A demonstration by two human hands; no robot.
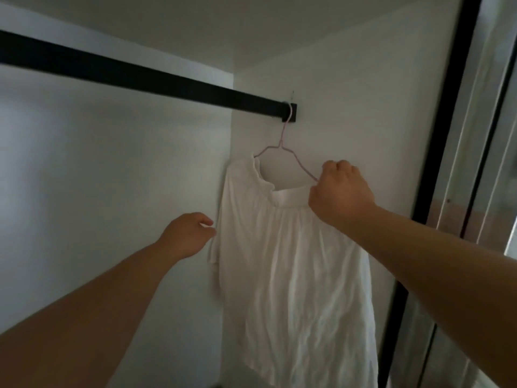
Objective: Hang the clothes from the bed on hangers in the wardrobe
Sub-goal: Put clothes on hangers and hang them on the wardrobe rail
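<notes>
Overhead, crumpled white garment [291,261] skewed on pink hanger [282,148], right grip [340,189] clenched on its shoulder, left grip [186,236] released.

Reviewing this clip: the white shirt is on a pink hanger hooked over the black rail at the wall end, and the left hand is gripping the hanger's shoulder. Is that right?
Not quite: it is the right hand that grips the pink hanger at its shoulder. The left hand is by the sleeve edge of the white shirt. The rest holds: the hanger hooks over the black rail at the wall end, as the head view shows.
</notes>
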